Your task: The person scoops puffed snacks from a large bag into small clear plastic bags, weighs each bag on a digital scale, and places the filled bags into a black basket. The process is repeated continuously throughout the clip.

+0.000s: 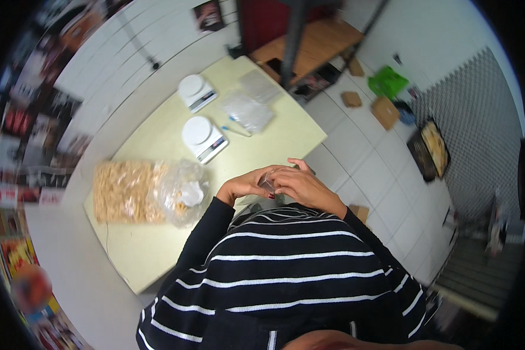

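Close in front of my striped top, both hands meet at the near right edge of the pale yellow table [140,251]. My left hand [246,183] has its fingers curled round a small greyish, shiny thing [266,182], too covered to name. Over the same thing bends my right hand [303,186], with its fingertips on it and one finger sticking out. To the left of my hands lies a large clear plastic bag of tan snack pieces [125,189]. Its loose, crumpled mouth [184,195] is toward me, with a white piece inside.
Two white kitchen scales [199,129] [193,87] stand farther back on the table. Beside them lie clear plastic bags [248,111] and a thin blue-tipped item [237,129]. Past the table's right edge, the tiled floor holds cardboard boxes [385,112], a green bag [388,83] and a black crate [429,150].
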Tool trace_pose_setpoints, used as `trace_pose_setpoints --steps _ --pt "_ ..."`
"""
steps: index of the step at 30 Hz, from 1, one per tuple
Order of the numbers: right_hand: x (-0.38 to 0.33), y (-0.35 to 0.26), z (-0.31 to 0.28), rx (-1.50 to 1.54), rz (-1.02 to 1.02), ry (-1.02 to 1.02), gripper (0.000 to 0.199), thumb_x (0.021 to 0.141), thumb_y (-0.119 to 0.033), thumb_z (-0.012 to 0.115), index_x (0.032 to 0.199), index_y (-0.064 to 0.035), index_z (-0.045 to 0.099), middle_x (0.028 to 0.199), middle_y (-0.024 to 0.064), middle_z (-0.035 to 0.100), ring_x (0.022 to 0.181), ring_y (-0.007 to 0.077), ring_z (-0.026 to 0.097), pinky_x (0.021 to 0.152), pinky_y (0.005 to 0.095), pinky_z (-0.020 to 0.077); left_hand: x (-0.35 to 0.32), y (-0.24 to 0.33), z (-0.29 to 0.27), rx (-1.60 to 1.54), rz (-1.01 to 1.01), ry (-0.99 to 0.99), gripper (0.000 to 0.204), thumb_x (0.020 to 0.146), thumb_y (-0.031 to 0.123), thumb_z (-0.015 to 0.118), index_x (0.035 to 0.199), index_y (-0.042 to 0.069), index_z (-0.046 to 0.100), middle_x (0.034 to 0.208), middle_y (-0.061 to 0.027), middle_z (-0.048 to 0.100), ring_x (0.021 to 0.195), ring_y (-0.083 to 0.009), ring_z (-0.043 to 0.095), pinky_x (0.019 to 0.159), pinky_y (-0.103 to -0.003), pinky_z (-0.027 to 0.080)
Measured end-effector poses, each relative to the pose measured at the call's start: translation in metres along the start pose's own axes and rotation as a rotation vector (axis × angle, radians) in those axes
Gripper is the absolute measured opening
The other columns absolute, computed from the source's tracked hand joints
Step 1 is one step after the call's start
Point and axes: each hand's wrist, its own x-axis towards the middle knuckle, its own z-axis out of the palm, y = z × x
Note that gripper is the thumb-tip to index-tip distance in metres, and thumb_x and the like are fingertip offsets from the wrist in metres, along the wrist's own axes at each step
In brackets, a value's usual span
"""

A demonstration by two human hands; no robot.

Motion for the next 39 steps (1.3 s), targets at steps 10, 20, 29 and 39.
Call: trace_pose_setpoints --steps 10,20,29,39 --pt "0.092 0.003 0.032 0.273 -0.226 -0.146 0.04 0.088 -0.021 0.065 0.124 -0.0102 0.05 0.123 0.0107 0.055 0.118 0.0284 0.052 0.11 0.0487 0.0311 -0.08 -0.014 0.008 -0.08 0.185 0.687 0.058 0.07 -0.002 0.078 0.123 0.004 0.054 0.108 -0.0054 0.06 0.103 -0.0139 0.057 0.091 -0.031 0.047" --pt "0.123 0.037 0.14 0.846 0.151 -0.831 0.061 0.082 -0.007 0.073 0.135 -0.0064 0.045 0.122 0.0101 0.056 0.122 0.0194 0.05 0.103 0.0366 0.0423 -0.115 -0.042 0.054 -0.222 0.544 1.377 0.059 0.072 -0.003 0.077 0.125 0.004 0.051 0.102 -0.007 0.06 0.101 -0.0195 0.063 0.088 -0.031 0.052" --pt "0.175 0.016 0.218 0.253 -0.303 -0.535 0.027 0.093 -0.014 0.055 0.117 -0.0028 0.062 0.105 0.0216 0.058 0.097 0.0346 0.059 0.085 0.039 0.0485 -0.175 -0.079 0.11 -0.194 0.54 1.89 0.059 0.071 -0.003 0.079 0.123 0.004 0.051 0.102 -0.0064 0.06 0.101 -0.0187 0.061 0.087 -0.031 0.052" --pt "0.198 -0.009 0.298 -0.253 -0.178 -0.32 0.024 0.087 -0.018 0.054 0.095 0.0 0.068 0.097 0.0252 0.066 0.089 0.0413 0.064 0.079 0.0482 0.0504 -0.237 -0.11 0.118 -0.063 0.664 2.01 0.064 0.07 0.002 0.082 0.126 0.004 0.05 0.107 -0.0081 0.062 0.105 -0.0203 0.061 0.087 -0.031 0.052"
